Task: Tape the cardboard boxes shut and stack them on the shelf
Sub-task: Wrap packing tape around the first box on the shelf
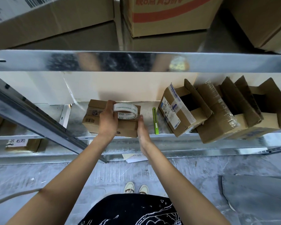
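We see a galvanised metal shelf unit (pixel 136 61) spanning the whole width of the frame, its shiny front beam running across the upper middle and a lower shelf board beneath it at centre. On the upper level, large cardboard cartons (pixel 169 15) fill the top of the frame, one with red print at top centre. Behind the lower shelf board stands a pale, plain panel (pixel 112 85), across the middle of the frame. At the right of the lower board we see a cluster of open cardboard boxes (pixel 221 109) with flaps standing up, tilted and leaning against one another, the nearest one bearing a white and blue label. At centre, a small closed cardboard box (pixel 94 117) lies flat on the board, just left of the open ones. Our left hand (pixel 107 120) curls its fingers round a roll of white printed tape (pixel 126 112), holding it just above the top of the small closed box. Our right hand (pixel 142 130) lies with straight fingers flat against the right side of that box, holding nothing. Between the small box and the open boxes, a slim green utility knife (pixel 155 120) lies on the board, apart from both hands. At bottom centre we see two light shoes (pixel 136 189) on the grey floor.
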### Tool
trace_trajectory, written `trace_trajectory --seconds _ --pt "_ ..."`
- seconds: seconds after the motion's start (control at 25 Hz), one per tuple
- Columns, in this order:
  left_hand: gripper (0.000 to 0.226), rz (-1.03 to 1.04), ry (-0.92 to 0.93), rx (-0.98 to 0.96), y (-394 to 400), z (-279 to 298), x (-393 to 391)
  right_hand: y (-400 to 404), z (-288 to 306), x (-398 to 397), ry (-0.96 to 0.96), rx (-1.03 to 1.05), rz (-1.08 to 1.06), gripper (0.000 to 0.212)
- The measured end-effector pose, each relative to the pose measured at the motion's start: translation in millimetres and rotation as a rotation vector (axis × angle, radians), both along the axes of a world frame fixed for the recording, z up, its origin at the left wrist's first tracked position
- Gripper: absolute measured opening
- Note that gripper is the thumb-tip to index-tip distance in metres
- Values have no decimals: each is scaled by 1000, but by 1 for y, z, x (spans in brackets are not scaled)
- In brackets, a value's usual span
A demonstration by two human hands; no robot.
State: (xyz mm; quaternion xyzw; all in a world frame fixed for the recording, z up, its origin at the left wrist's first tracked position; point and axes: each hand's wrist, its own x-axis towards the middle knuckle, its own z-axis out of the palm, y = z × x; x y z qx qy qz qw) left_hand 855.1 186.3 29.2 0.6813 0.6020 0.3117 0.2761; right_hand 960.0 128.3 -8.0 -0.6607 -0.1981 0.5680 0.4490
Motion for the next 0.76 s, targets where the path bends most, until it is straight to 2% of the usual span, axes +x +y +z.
trace_trajectory --seconds 0.08,0.16,0.24,0.36,0.4,0.48,0.52,0.6,0.68,0.76 --pt "29 -9 -30 3 -1 0 -1 -3 -1 -4 -30 -2 71 66" --pt "31 -3 -53 -11 -1 -1 -1 -11 -8 -6 -154 36 112 65" --pt "30 11 -56 -23 -1 -3 -1 -21 -14 -4 -429 180 158 61" --pt "15 4 -68 1 -4 -6 -4 -20 -18 4 -820 346 302 54" --pt "15 16 -6 5 -3 -9 -8 -18 -19 6 -922 332 354 56" --pt "32 46 293 -81 3 -14 -17 -17 -19 8 -1111 261 452 71" --pt "41 40 440 -171 5 -14 -22 -17 -17 7 -1168 231 482 78" --pt "48 -21 622 -271 9 -9 -26 -19 -15 5 -1210 193 488 82" --pt "49 -64 722 -260 11 -5 -23 -18 -12 1 -1211 174 476 81" --pt "46 -67 699 -237 16 2 -27 -16 -10 1 -1213 150 478 81"
